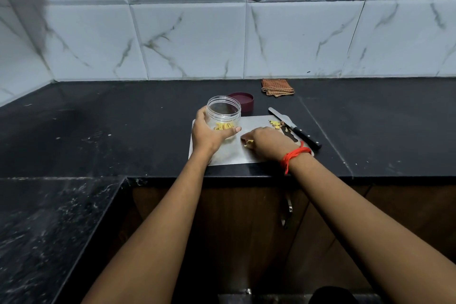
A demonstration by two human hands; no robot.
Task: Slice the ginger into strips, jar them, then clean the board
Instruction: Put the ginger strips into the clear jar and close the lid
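Note:
A steel cutting board [229, 153] lies on the black counter. My left hand [207, 134] grips a clear plastic jar [223, 112] standing at the board's left rear, with yellow ginger strips [223, 126] inside. My right hand [266, 142], a red thread round its wrist, pinches a few ginger strips [249, 142] just above the board's middle. More ginger scraps [275, 124] lie at the board's far right corner. A black-handled knife [294, 128] rests along the board's right edge, blade pointing away.
The jar's maroon lid [243, 102] sits upturned behind the jar. A folded brown checked cloth [277, 87] lies near the tiled wall. The counter [123, 131] turns a corner at the lower left. A cabinet handle [287, 212] hangs below the counter edge.

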